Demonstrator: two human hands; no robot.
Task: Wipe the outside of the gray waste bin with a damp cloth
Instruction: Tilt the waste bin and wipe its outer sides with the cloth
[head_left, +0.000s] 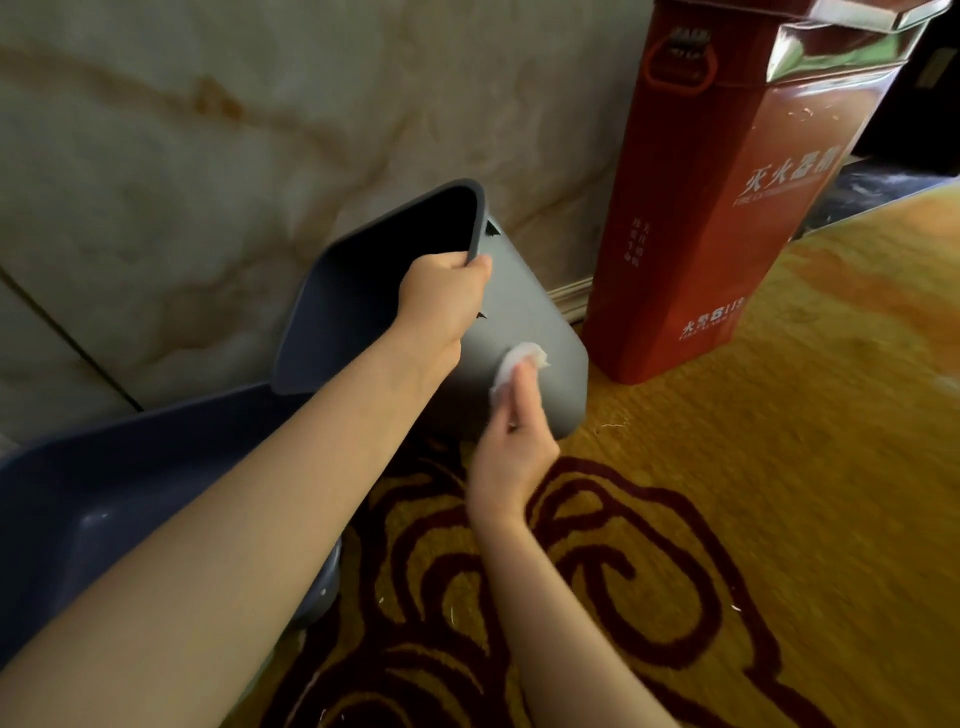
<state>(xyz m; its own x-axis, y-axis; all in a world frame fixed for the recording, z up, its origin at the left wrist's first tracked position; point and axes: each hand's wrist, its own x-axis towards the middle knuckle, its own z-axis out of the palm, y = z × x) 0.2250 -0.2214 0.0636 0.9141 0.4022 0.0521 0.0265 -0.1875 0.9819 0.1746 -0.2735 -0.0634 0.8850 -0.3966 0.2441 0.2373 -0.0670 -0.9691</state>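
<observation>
With my left hand gripping the tilted gray waste bin at its rim mid-frame, I'd press the damp cloth pinched in my right hand flat, overlapping strokes.

Floor under me is yellow carpet w/ dark red swirl pattern. Red fire extinguisher box stands upright on it by the marble wall. Gray bin is tilted, bottom edge on carpet just left of the box. Blue tub sits at my left, near the bin.
</observation>
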